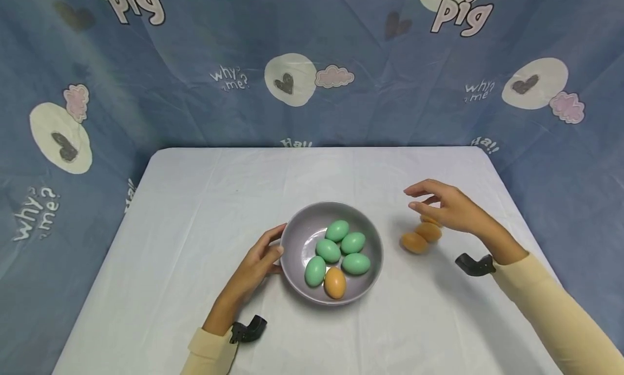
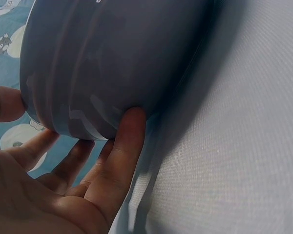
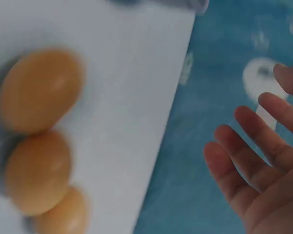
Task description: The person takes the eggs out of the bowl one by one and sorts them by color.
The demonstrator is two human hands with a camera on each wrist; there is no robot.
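Observation:
A grey-purple bowl [image 1: 297, 284] stands on the white cloth, holding several green eggs [image 1: 328, 251] and one orange egg [image 1: 335, 283]. My left hand [image 1: 257, 260] rests against the bowl's left side. In the left wrist view, its thumb and spread fingertips touch the outer wall [image 2: 112, 63]. Right of the bowl, three orange eggs [image 1: 415, 243] lie in a slanting row, the farthest partly hidden by my right hand [image 1: 450, 208]. That hand hovers over the row with nothing in it. Its fingers are relaxed and apart, beside the blurred orange eggs [image 3: 41, 90] in the right wrist view.
The white-covered table [image 1: 195, 201] reaches back to a blue printed curtain [image 1: 195, 109] behind it and at both sides. Each wrist carries a black camera mount [image 1: 248, 329]. The bowl is between the left hand and the loose eggs.

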